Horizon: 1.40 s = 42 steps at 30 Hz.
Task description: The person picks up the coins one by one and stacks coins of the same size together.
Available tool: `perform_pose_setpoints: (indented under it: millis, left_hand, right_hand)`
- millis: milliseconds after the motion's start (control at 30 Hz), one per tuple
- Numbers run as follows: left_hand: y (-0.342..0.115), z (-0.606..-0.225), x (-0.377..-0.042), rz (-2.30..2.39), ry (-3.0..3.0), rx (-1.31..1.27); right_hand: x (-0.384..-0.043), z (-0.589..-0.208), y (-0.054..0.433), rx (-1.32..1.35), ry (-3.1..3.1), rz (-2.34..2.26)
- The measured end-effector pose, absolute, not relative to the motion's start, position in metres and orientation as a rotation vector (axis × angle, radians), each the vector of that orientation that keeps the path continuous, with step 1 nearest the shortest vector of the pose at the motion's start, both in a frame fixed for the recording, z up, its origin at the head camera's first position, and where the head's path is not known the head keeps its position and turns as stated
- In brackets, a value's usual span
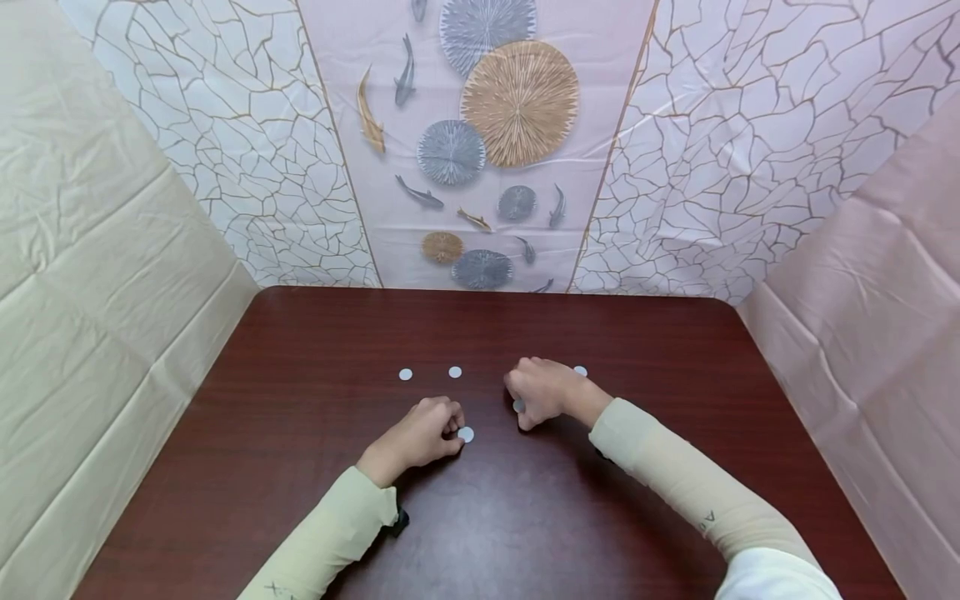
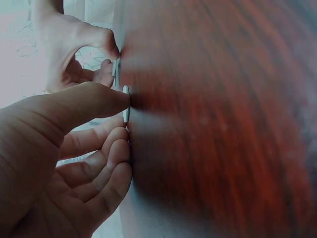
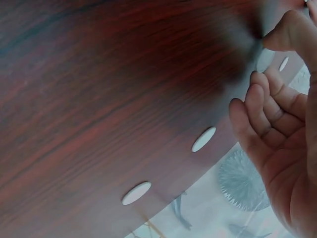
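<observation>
Near the middle of the table, my left hand (image 1: 420, 435) pinches a small white disc (image 1: 466, 434) between thumb and index finger. The left wrist view shows this disc (image 2: 126, 105) edge-on at the tabletop, with the other fingers curled beside it. To the right and slightly farther back, my right hand (image 1: 546, 390) holds another white disc (image 1: 518, 406) by its edges. In the right wrist view that disc (image 3: 265, 59) sits between the thumb tip and the index finger, low over the wood. Its remaining fingers are bent next to the tabletop.
Two white discs (image 1: 406, 374) (image 1: 455, 372) lie behind the left hand. One more disc (image 1: 581, 371) lies behind the right wrist, partly covered by it. The dark wooden table (image 1: 337, 333) ends at a patterned cloth backdrop (image 1: 480, 208), with cloth walls at both sides.
</observation>
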<state>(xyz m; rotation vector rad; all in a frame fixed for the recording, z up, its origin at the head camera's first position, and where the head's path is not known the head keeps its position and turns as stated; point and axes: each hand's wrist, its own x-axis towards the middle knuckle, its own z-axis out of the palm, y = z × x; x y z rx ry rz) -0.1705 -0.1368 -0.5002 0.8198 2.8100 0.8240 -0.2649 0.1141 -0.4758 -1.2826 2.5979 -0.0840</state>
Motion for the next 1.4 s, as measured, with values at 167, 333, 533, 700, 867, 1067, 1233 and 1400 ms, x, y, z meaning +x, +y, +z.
perform_pose_setpoints:
  millis: [167,333,533,700,867,1067,1233,1400]
  left_hand:
    - [-0.137,-0.501,-0.170,0.820,2.815,0.830]
    - [-0.137,-0.503,-0.171,0.805,2.820,0.820]
    - [-0.137,-0.505,-0.171,0.828,2.805,0.813]
    - [-0.138,-0.504,-0.171,0.829,2.794,0.806]
    - [-0.137,-0.504,-0.172,0.831,2.785,0.796]
    - [-0.136,-0.503,-0.173,0.837,2.781,0.808]
    - [-0.136,-0.502,-0.172,0.838,2.776,0.823]
    - [-0.136,-0.503,-0.174,0.833,2.789,0.816]
  right_hand:
    - [-0.268,-0.478,0.122,-1.290,2.612,-0.199]
    - [-0.271,-0.476,0.127,-1.321,2.619,-0.277]
    - [-0.269,-0.473,0.128,-1.339,2.633,-0.308]
    - [-0.264,-0.470,0.127,-1.357,2.630,-0.338]
    - [-0.258,-0.467,0.125,-1.350,2.638,-0.337]
    - [-0.249,-0.468,0.120,-1.329,2.627,-0.331]
    - [-0.244,-0.472,0.114,-1.338,2.614,-0.327]
    - [-0.239,-0.475,0.108,-1.400,2.604,-0.355]
